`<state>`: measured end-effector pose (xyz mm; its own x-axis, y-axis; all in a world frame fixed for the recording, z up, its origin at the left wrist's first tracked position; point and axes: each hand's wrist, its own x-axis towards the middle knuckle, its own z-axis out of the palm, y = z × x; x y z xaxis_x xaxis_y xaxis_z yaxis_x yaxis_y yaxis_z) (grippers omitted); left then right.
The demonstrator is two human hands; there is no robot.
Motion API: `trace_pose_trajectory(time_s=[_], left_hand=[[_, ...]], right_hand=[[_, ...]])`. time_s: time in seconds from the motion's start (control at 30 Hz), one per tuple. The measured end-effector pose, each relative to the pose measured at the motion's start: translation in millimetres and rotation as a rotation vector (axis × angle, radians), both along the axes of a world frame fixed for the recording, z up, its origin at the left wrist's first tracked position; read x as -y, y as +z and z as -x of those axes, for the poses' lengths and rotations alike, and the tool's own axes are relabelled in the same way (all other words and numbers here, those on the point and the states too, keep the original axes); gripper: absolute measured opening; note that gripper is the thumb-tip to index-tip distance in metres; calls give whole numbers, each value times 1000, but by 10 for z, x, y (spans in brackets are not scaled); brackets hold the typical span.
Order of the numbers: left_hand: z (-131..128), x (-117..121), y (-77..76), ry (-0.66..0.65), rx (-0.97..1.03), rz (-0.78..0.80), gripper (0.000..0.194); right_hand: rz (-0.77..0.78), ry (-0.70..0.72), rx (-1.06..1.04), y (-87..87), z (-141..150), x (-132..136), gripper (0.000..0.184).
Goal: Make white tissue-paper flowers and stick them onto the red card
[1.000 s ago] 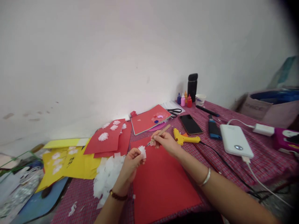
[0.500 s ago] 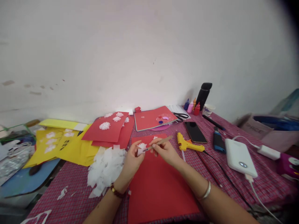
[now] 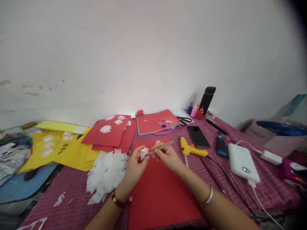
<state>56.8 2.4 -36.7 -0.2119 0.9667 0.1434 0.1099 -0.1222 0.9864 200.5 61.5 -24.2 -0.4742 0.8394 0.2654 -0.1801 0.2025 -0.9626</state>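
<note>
My left hand [image 3: 134, 166] pinches a small white paper flower [image 3: 144, 151] above a red sheet of paper [image 3: 160, 188] that lies on the table in front of me. My right hand [image 3: 168, 156] grips a thin wooden paintbrush [image 3: 161, 148], and its tip touches the flower. A pile of white paper scraps [image 3: 105, 174] lies just left of my left hand. A yellow glue gun [image 3: 190, 149] rests right of my right hand.
Red sheets with white flowers [image 3: 107, 134] and yellow sheets [image 3: 59, 148] lie at the left. A red book with a paint palette [image 3: 166, 121], scissors [image 3: 185, 119], paint bottles [image 3: 196, 111], a black flask [image 3: 207, 97], a phone [image 3: 198, 136] and a white power bank [image 3: 242, 157] fill the back and right.
The view has swung left and down a little. Both hands stay together over the red sheet, with the brush tip still at the white flower.
</note>
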Motion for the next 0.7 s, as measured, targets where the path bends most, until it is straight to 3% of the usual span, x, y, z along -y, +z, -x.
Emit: trace_pose_trajectory(time_s=[0.13, 0.33, 0.5, 0.7], left_hand=[[12, 57, 58, -6, 102, -34, 44], [22, 43, 80, 59, 325, 7, 29], [47, 22, 48, -20, 509, 33, 16], [5, 61, 66, -30, 478, 26, 11]], right_hand=[[-15, -25, -11, -2, -19, -21, 15], [40, -27, -61, 32, -20, -14, 18], [134, 16, -128, 52, 3, 10, 20], [112, -24, -140, 22, 40, 21, 21]])
